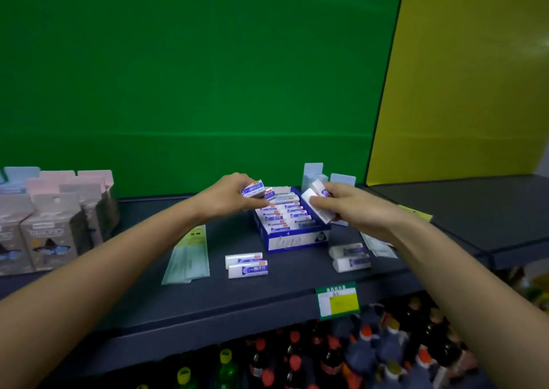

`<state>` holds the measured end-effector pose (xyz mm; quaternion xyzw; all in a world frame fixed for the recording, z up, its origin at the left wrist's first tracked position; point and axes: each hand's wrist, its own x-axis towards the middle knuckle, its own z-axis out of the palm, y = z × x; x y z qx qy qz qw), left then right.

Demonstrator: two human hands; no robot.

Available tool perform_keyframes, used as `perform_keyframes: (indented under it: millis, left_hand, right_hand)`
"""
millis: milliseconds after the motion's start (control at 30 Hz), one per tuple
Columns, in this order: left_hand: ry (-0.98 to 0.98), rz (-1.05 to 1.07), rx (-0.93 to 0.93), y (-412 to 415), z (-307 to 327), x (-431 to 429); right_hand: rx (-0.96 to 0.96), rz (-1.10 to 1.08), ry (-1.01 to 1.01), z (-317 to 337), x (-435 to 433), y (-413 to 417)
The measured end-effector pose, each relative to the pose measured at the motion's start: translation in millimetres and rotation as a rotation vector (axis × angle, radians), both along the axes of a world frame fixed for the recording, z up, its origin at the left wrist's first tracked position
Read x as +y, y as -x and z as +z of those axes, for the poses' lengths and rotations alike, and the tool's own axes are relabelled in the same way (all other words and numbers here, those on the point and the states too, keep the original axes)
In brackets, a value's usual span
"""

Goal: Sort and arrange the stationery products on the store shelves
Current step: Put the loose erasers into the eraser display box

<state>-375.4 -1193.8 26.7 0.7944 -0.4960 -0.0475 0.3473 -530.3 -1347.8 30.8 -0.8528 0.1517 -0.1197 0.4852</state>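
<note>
My left hand (228, 194) hovered over the back of the blue display box (292, 240), its grip pinching one small wrapped eraser (252, 188). My right hand (347, 207) held its grip around a larger white eraser (318, 198) just above the box's right side. The boxed erasers (282, 213) already filled most rows, so I judged the sorting well along but unfinished: two small loose erasers (246, 265) and two larger loose erasers (352, 256) lay on the shelf (178, 305) before the box.
</note>
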Motion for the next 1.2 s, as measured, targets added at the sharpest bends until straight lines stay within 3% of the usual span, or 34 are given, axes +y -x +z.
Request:
perform_keyframes:
  millis: [200,400,700,1200]
  left_hand:
    - [-0.062,0.036,-0.144,-32,-3,-33]
    - [-0.184,0.029,-0.263,-50,-7,-54]
    - [-0.208,0.086,-0.272,-60,-13,-57]
    - [-0.099,0.211,-0.183,-58,-19,-58]
  right_hand:
    - [0.013,0.080,0.538,1,-31,-51]
    - [0.046,0.181,0.930,-2,-50,-87]
    - [-0.053,0.282,1.028,-12,-70,-104]
    - [-0.041,0.343,1.178,-21,-76,-118]
